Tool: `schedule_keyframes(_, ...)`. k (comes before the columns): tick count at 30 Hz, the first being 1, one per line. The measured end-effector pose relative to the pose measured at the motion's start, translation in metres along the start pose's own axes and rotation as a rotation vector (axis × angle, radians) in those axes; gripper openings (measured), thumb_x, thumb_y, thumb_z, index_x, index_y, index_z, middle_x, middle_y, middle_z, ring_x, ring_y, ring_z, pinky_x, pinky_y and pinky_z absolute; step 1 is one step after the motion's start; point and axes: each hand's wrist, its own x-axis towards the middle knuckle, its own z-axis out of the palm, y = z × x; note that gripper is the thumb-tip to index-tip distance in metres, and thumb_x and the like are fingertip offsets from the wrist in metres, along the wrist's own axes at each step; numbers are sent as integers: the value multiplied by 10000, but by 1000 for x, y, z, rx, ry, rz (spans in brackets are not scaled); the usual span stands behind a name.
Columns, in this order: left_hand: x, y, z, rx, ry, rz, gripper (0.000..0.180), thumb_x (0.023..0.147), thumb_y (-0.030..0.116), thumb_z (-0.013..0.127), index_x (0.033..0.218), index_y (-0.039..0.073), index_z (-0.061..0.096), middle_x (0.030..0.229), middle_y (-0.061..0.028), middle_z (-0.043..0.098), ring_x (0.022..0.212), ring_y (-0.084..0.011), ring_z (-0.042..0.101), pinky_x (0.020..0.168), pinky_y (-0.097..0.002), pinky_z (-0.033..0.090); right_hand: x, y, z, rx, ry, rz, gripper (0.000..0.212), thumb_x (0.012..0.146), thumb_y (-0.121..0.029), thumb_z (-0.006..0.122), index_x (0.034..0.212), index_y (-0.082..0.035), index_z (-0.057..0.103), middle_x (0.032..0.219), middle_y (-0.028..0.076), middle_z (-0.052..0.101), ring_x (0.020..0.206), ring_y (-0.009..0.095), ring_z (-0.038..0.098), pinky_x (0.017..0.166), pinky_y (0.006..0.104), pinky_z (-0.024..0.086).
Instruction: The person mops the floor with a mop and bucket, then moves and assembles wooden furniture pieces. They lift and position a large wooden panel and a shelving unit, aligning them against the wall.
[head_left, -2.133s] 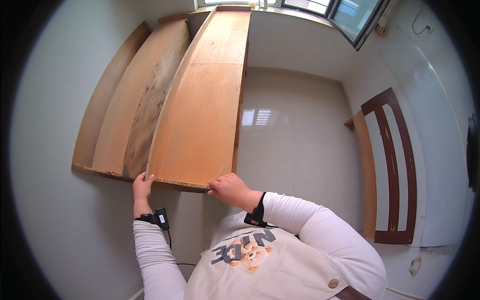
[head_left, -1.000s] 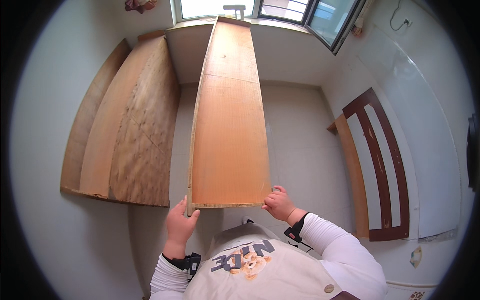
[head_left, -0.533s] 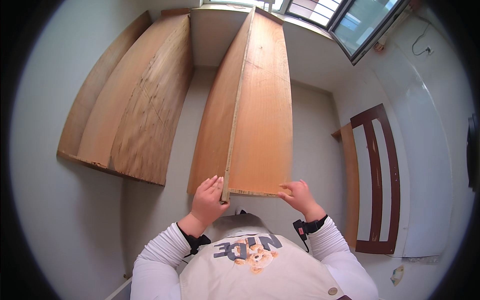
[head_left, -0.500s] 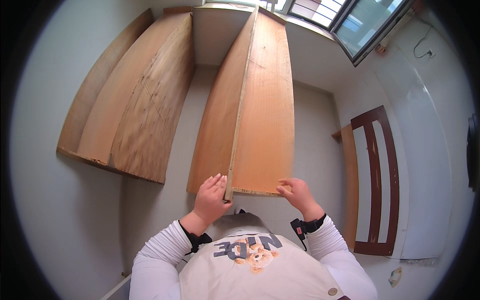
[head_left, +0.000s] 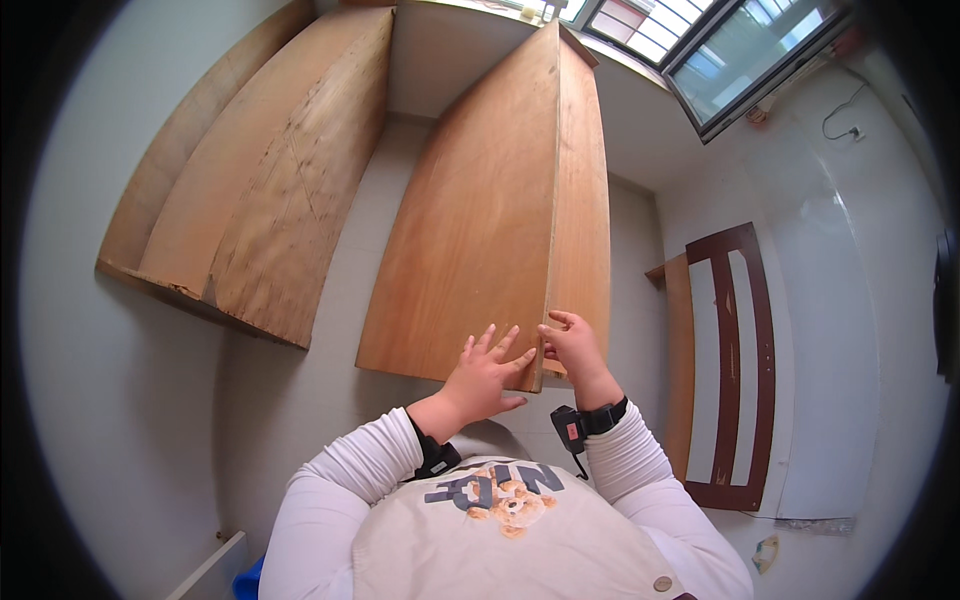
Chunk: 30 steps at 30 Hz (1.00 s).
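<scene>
In front of me two long wooden boards (head_left: pixel 460 230) meet at an angle along a raised edge, their far end near the window. My left hand (head_left: pixel 482 380) lies with fingers spread on the near end of the wide left board, close to that edge. At the raised edge, the fingers and thumb of my right hand (head_left: pixel 575 350) are bent around the board's near corner. A narrower strip of the right-hand board (head_left: pixel 583 220) shows beyond the edge. Black straps with small devices sit on both wrists.
Another wooden board structure (head_left: pixel 250 190) with a rough, stained face stands at the left wall. A dark brown slatted frame (head_left: pixel 738 370) and a light wooden board (head_left: pixel 679 370) lie at the right. An opened window sash (head_left: pixel 750 65) juts in at the far right.
The boards have turned so the left face looks wider and the right one narrower, the raised edge shifting right. My left hand has spread its fingers; my right hand has moved left onto the edge.
</scene>
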Motion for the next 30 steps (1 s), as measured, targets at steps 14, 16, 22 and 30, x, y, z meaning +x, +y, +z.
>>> schedule_keyframes(14, -116, -147, 170, -1199, -29, -1491, 369, 831, 255, 617, 1124, 35, 573, 1064, -94, 592, 977, -225, 557, 889, -347, 436, 18, 73, -125, -477, 351, 80, 187, 797, -121, 614, 904, 32, 622, 811, 79, 631, 707, 158, 597, 613, 316, 482)
schedule_keyframes(16, -124, -137, 194, -1276, 60, -1645, 395, 864, 274, 574, 1174, 38, 509, 1120, -92, 525, 1023, -246, 501, 912, -402, 415, 24, 89, -143, -548, 387, 109, 178, 813, -137, 623, 896, 21, 622, 796, 66, 618, 680, 161, 584, 579, 335, 471)
schedule_keyframes(22, -85, -90, 290, -1455, 76, -1756, 560, 889, 347, 556, 1306, 35, 352, 1223, -141, 439, 1097, -314, 455, 951, -473, 399, 67, 162, -249, -380, 402, 427, 307, 803, -147, 689, 1007, 40, 555, 879, 132, 641, 789, 204, 621, 656, 353, 494)
schedule_keyframes(30, 23, -39, 444, -1607, 348, -1943, 905, 838, 574, 522, 1442, 75, 67, 1488, -209, 84, 1345, -409, 176, 1044, -570, 228, 112, 344, -378, -106, 381, 550, 258, 815, -142, 679, 972, 20, 555, 880, 136, 634, 784, 221, 609, 658, 354, 482)
